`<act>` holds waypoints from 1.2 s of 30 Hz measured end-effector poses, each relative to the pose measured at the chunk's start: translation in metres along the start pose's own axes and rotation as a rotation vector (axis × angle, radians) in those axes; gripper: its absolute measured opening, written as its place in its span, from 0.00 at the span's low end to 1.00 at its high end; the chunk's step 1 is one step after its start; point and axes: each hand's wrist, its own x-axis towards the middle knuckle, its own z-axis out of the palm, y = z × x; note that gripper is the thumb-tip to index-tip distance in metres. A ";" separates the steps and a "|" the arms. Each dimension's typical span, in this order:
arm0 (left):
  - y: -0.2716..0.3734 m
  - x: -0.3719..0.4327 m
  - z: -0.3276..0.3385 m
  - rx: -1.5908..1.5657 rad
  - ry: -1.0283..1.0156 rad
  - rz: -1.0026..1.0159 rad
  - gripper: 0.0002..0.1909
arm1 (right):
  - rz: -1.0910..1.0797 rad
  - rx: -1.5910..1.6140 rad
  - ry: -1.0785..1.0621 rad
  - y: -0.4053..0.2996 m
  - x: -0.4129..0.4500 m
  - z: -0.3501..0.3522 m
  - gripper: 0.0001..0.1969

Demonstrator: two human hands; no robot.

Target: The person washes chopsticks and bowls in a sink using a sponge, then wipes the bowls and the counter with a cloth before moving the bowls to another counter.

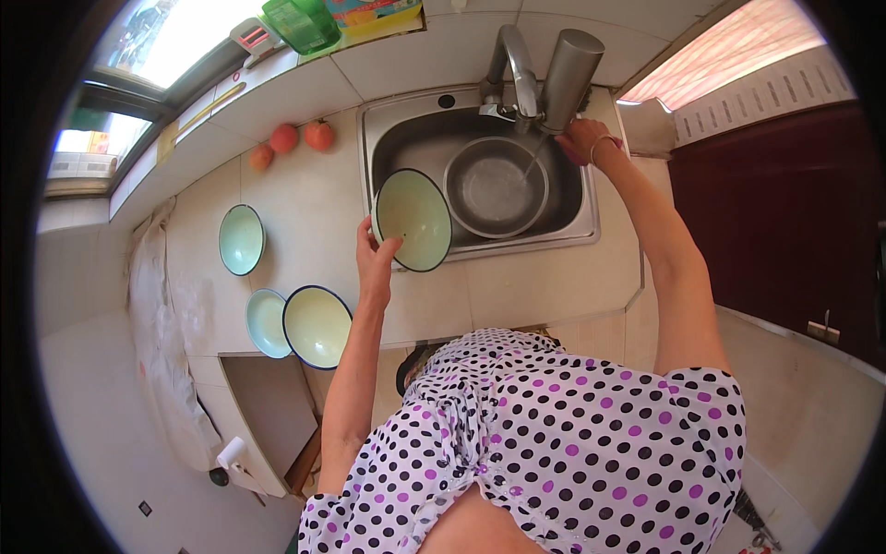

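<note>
My left hand (pixel 377 266) grips the rim of a pale green enamel bowl (pixel 415 215) with a dark edge, tilted over the left front corner of the steel sink (pixel 477 253). Its thumb lies inside the bowl. In the sink sits a round metal basin (pixel 495 187), and a thin stream of water runs into it from the tap (pixel 519 73). At the sink's right rim, beside the metal cylinder on the tap, my right hand (pixel 588 138) holds a pink cloth (pixel 573 152); its fingers are partly hidden.
Left on the counter are a small green enamel bowl (pixel 241 239), a pale blue bowl (pixel 266 323) and a cream bowl (pixel 317 325) overlapping it. Several red fruits (pixel 284 138) lie by the wall. A green bottle (pixel 301 26) stands on the ledge. A dark red panel (pixel 768 221) is at right.
</note>
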 end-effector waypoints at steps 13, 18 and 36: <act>0.002 -0.011 -0.006 0.038 -0.013 0.026 0.33 | -0.296 -0.234 0.088 -0.006 0.057 0.005 0.18; 0.012 0.003 0.006 0.017 -0.054 0.071 0.32 | -0.156 -0.018 0.190 0.002 0.041 0.002 0.18; 0.008 0.016 0.074 -0.596 -0.042 -0.044 0.15 | -0.021 0.923 0.616 -0.267 -0.091 0.018 0.15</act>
